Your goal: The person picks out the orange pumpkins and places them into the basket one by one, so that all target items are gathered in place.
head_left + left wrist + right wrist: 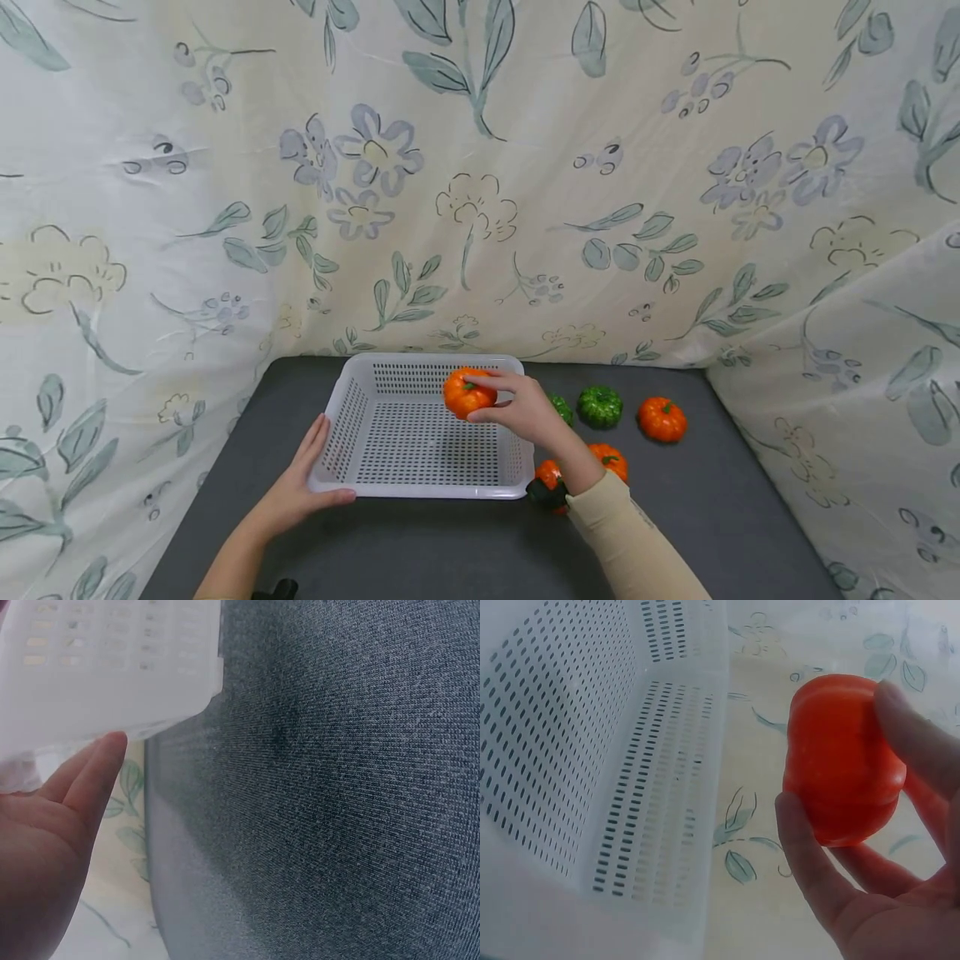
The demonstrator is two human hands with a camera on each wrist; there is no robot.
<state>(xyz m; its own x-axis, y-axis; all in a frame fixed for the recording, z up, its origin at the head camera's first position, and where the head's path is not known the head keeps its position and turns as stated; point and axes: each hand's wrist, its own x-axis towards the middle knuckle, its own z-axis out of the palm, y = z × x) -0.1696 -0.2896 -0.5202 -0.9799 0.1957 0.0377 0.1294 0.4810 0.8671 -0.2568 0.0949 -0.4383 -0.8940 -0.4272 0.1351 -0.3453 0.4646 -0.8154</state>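
Observation:
An orange bell pepper (467,394) with a green stem is gripped between the fingers and thumb of my right hand (525,408), above the right part of a white perforated plastic basket (420,492). In the right wrist view the pepper (844,761) looks smooth and lobed, apart from the basket wall (682,787). My left hand (303,479) touches the basket's near left corner, fingers straight along the left side and thumb along the front. The left wrist view shows those fingers (94,776) against the basket's outer wall (97,697). Inside, the basket holds nothing visible.
Right of the basket lie a green pepper (600,407), another green one (561,408) partly hidden by my right hand, and an orange pepper (662,419). Two more orange peppers (613,460) are partly behind my right wrist. Floral cloth (480,208) hangs behind the dark table (420,550).

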